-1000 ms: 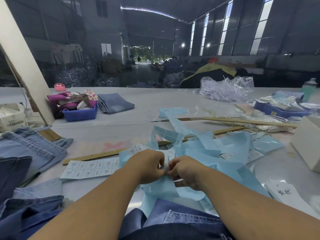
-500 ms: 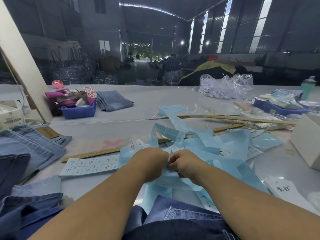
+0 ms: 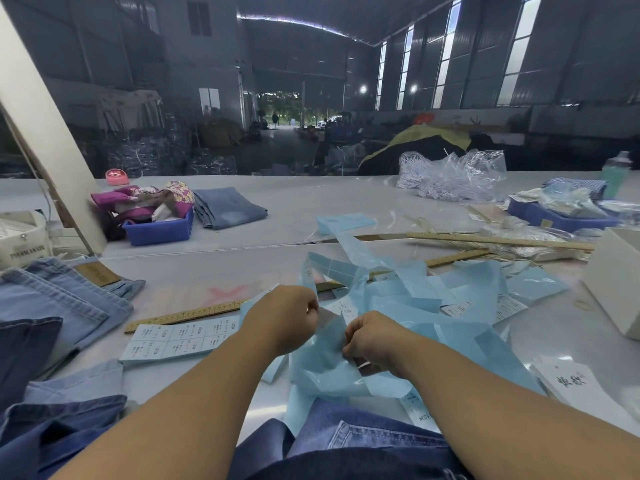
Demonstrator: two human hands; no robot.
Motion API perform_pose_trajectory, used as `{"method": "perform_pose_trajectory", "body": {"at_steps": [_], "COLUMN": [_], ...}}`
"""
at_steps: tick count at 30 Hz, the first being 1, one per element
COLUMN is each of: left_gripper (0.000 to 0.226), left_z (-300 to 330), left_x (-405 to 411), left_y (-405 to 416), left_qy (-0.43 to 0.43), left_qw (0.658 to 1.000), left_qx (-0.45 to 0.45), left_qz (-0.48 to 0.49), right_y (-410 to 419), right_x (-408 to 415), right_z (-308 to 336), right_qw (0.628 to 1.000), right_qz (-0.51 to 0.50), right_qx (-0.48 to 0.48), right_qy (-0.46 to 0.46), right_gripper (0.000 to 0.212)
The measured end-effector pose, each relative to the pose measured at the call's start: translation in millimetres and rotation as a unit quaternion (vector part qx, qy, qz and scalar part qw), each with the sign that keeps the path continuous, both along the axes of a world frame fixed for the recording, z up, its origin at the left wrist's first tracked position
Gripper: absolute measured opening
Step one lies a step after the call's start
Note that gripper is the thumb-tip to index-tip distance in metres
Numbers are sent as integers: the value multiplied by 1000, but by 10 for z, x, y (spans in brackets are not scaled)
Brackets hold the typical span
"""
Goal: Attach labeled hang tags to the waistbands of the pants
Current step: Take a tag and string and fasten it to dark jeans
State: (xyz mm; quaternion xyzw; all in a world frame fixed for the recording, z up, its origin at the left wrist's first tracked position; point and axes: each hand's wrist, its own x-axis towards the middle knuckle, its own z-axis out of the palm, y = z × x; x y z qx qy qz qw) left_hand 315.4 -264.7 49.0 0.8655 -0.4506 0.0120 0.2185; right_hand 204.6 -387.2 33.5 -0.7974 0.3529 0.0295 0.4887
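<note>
A heap of light blue label backing strips [image 3: 415, 299] lies in the middle of the table. My left hand [image 3: 284, 317] and my right hand [image 3: 374, 337] are both curled, each pinching part of one blue strip [image 3: 332, 323] with a white printed label on it. A flat sheet of white printed labels [image 3: 176, 341] lies left of my hands. Dark denim pants [image 3: 346, 441] lie at the table's near edge under my forearms. White hang tags [image 3: 571, 382] lie at the right. More jeans [image 3: 52, 299] are stacked at the left.
A wooden ruler [image 3: 183, 315] lies behind the label sheet and two more rulers [image 3: 498, 240] cross at the right. A blue bin [image 3: 159, 230] and folded jeans [image 3: 228, 206] sit far left. A white box [image 3: 616, 282] stands at the right edge.
My hands have drawn apart: the left moved up and left, the right down and right, stretching the blue strip between them.
</note>
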Motion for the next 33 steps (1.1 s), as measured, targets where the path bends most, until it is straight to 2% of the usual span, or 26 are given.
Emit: {"method": "perform_pose_trajectory", "body": {"at_steps": [4,11,13,15,16,19,21,23,25,28,30,33], "left_gripper": [20,18,18,17,17,18,20,23,16,4,10,23], "left_z": [64,188,255,366,440,707,909,1102,1271,1422,1446,1430], "left_x": [42,71,28,-75,-152,-538,-914,-1342,-1793,-2394,-2715,-3054], "left_y": [16,25,24,28,29,21,-2,-17,-29,-87,-165,-340], "left_qy": [39,20,8,-23,-48,-144,-198,-243,-283,-335,-360,-319], "left_qw": [997,984,981,978,976,965,958,946,929,896,881,906], "left_qx": [-51,-152,-169,-184,-192,-215,-207,-194,-185,-170,-124,-79], "left_qz": [41,94,100,98,94,45,-19,-87,-151,-235,-280,-268], "right_y": [-29,-11,27,25,13,23,43,56,55,35,4,-119], "right_x": [-1,-93,-124,-196,-269,-684,-1061,-1448,-1817,-2326,-2653,-3126], "right_z": [-22,53,160,341,468,875,1064,1182,1265,1339,1335,1270], "right_qw": [999,985,979,982,990,990,971,958,950,943,942,945], "right_qz": [-11,32,49,40,22,-59,-86,-78,-64,-75,-92,-115], "right_qx": [-5,-29,-83,-134,-121,18,83,142,170,151,131,110], "right_qy": [43,168,181,130,75,-127,-207,-237,-253,-288,-296,-287], "right_gripper": [16,21,27,31,27,15,27,45,55,44,38,34]}}
